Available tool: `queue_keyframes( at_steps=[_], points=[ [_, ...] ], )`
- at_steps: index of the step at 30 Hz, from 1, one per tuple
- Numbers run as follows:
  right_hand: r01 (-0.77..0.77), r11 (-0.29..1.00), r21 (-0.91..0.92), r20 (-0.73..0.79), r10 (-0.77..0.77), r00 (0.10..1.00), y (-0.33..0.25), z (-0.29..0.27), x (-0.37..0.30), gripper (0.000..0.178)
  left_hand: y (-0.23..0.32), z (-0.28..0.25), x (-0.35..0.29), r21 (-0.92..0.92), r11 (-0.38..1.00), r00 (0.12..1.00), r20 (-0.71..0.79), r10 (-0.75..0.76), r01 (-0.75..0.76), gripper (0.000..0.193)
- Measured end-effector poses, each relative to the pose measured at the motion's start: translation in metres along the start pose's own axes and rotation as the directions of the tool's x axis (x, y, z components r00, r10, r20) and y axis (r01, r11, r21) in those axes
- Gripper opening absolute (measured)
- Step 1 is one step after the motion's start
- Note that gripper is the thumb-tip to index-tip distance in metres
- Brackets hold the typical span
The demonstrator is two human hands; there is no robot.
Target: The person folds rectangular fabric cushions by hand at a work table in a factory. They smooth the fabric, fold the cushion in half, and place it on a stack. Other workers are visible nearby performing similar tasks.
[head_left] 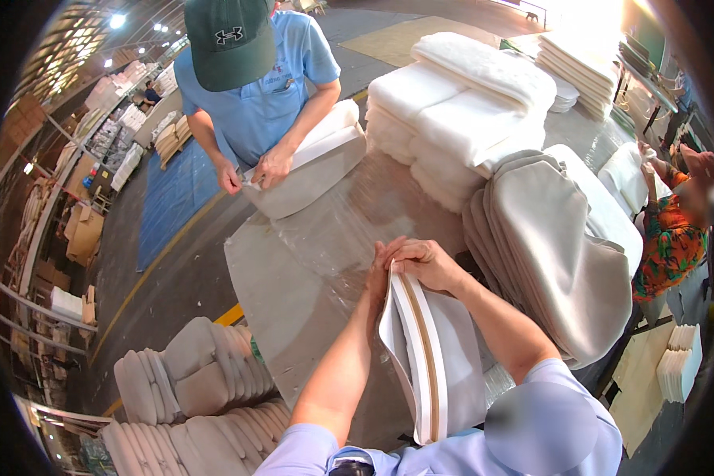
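Observation:
A grey cushion cover [462, 341] stands on edge in front of me, its near end against my body. Along its upward side runs a white band with a tan zipper [430, 341] down the middle. At the far end of this strip, my right hand [422, 263] pinches the cover's tip by the zipper's end. My left hand [378, 270] closes on the same end from the left side, its fingers meeting those of the right. Exactly what lies between the fingertips is hidden.
Across the table [274, 285], a person in a blue shirt [254, 103] handles another grey cushion [317, 178]. White batting [468, 111] and grey covers [543, 246] are piled at right. More grey cushions [198, 373] stand lower left. Another person [674, 230] works far right.

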State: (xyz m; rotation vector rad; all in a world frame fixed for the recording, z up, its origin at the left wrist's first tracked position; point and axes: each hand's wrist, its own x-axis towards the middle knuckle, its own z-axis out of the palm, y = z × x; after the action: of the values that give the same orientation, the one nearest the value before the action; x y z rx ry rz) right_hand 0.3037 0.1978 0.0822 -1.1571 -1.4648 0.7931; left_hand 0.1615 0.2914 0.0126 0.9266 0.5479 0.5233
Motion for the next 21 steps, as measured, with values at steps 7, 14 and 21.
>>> queue_keyframes(
  at_steps=[7, 14, 21],
  points=[
    [-0.112, 0.98, 0.162, -0.13, 0.134, 0.982, -0.001, 0.034, -0.018, 0.013, 0.078, 0.017, 0.004, 0.361, 0.93, 0.992, 0.075, -0.101, 0.067, 0.101],
    [-0.101, 0.98, 0.172, -0.224, 0.139, 0.965, 0.001, 0.051, -0.026, 0.016, 0.107, 0.07, 0.019, 0.566, 0.825, 0.932, 0.297, -0.208, 0.003, 0.11],
    [-0.111, 0.987, 0.118, -0.254, 0.138, 0.957, 0.001, 0.055, -0.054, 0.016, 0.087, 0.082, -0.006, 0.613, 0.79, 0.913, 0.315, -0.259, 0.012, 0.11]
  ],
)
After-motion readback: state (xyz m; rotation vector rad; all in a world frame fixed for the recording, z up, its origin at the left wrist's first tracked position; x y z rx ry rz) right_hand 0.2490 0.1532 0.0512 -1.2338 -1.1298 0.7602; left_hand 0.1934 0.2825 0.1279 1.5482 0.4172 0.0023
